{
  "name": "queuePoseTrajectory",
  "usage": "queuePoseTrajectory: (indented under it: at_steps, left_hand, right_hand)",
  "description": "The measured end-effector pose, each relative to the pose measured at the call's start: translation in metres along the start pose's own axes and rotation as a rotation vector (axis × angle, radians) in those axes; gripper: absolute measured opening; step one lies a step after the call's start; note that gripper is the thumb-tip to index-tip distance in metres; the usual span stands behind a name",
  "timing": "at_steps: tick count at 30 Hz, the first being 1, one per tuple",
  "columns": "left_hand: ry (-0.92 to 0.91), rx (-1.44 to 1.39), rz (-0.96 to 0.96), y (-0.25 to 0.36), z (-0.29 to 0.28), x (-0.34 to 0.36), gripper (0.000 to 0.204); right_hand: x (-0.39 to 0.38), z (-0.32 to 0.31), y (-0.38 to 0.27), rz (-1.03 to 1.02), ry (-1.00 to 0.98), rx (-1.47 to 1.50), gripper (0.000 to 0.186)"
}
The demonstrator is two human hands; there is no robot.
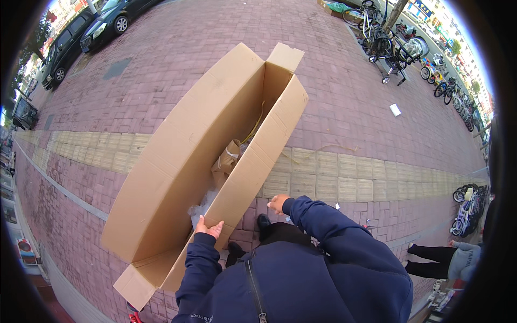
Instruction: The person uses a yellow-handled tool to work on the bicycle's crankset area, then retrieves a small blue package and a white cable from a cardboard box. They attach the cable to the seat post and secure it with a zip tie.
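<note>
A long brown cardboard box [177, 145] lies open in front of me, slanting from lower left to upper right. My left hand [209, 228] grips the upper edge of its near side, thumb and fingers on either side of the cardboard. Just right of the box, apart from it, my right hand [278, 204] hangs with curled fingers; whether anything is inside them is hidden. Within the box sit a brown paper-wrapped bundle [225, 160] tied with white, clear plastic wrap [202, 207] and a yellowish strap [256, 126]. The near wall hides part of the contents.
Red paving with a yellow tactile strip [344, 180] surrounds the box. A loose strap [328, 147] and a white packet [395, 110] lie on it. Dark cars [107, 24] stand far left; a stroller [396, 56] and bicycles [371, 19] far right. A person [447, 262] is at the right.
</note>
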State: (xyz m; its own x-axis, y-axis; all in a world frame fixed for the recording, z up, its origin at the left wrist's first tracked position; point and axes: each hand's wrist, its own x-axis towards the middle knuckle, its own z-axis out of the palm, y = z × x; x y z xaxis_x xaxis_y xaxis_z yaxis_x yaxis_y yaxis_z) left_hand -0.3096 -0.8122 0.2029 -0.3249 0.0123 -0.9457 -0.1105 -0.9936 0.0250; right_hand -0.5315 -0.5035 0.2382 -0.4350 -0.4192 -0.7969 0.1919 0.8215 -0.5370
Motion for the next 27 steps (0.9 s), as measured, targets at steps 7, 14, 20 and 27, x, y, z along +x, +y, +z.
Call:
queuePoseTrajectory:
  at_steps: [7,14,20,27]
  left_hand:
    - [1.065,1.437,1.157,0.05,-0.074,-0.133,0.076]
    - [1.215,1.58,0.007,0.148,-0.27,-0.2,0.084]
    - [0.618,0.682,0.538,0.179,-0.394,-0.109,0.021]
    - [0.165,0.312,0.374,0.161,-0.3,-0.1,0.043]
  right_hand:
    - [-0.111,-0.038,0.219,0.245,0.537,-0.375,0.038]
    - [-0.186,0.064,0.263,0.978,0.556,0.56,0.035]
    - [-0.168,0.144,0.203,0.498,0.13,0.425,0.023]
    - [-0.19,0.146,0.191,0.635,0.167,0.079,0.031]
